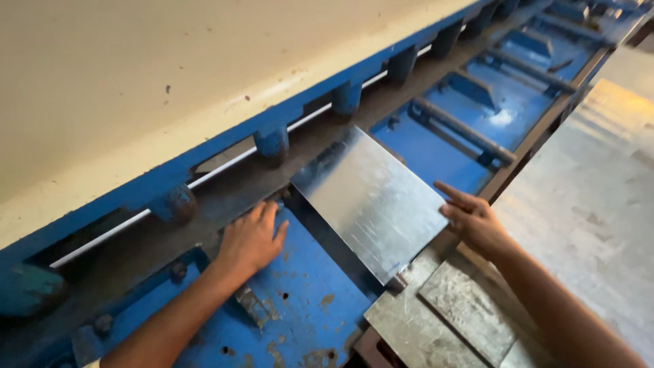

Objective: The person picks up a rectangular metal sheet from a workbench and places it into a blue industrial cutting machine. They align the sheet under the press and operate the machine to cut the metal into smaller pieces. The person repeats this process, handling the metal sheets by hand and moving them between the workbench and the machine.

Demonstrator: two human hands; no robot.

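Observation:
A shiny rectangular metal sheet (pixel 371 201) lies on the blue bed of a shearing machine (pixel 300 307), its far end pushed under the row of blue hold-down feet (pixel 272 143). My left hand (pixel 251 240) rests palm down on the blue bed, just left of the sheet's near-left edge, fingers spread. My right hand (pixel 471 219) touches the sheet's right edge with its fingers extended. Neither hand grips anything.
The machine's cream-coloured upper housing (pixel 170 75) fills the top left. Blue support bars and recesses (pixel 477 116) run off to the upper right. Grey metal plates (pixel 449 307) lie at the bed's front edge. A concrete floor (pixel 599 184) lies to the right.

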